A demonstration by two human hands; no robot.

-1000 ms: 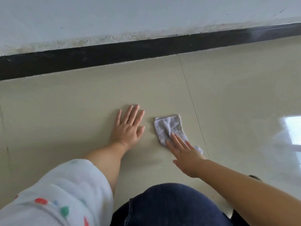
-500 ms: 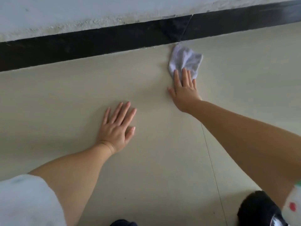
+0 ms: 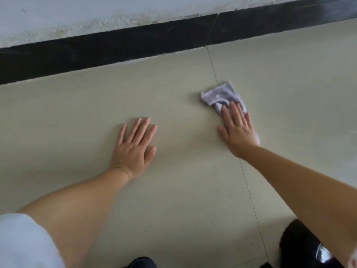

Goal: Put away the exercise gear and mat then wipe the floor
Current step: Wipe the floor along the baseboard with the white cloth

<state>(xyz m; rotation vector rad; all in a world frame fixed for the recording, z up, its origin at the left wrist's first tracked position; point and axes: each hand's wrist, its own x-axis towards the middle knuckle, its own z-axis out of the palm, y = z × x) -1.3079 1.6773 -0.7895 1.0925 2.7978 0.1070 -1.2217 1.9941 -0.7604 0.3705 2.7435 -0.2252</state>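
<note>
L hand [image 3: 134, 147] flat on floor [image 3: 173, 200], fingers straight, holds nothing | R hand [image 3: 238, 130] flat, presses cloth [image 3: 222, 95] down | cloth back from black baseboard [image 3: 116, 45], now mid-tile = wiping pass going, more floor prob left

Glossy beige floor tiles [image 3: 173, 190] meet a black skirting board [image 3: 116, 47] under a white wall [image 3: 77, 14] (paint flaking low).

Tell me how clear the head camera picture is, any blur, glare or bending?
Head view: soft all over; the cloth and right hand are slightly smeared, the left hand sharper. Pale sheen on the floor at right. Dim shadows beside both hands. The baseboard bows slightly, as a wide lens would make it.
</note>
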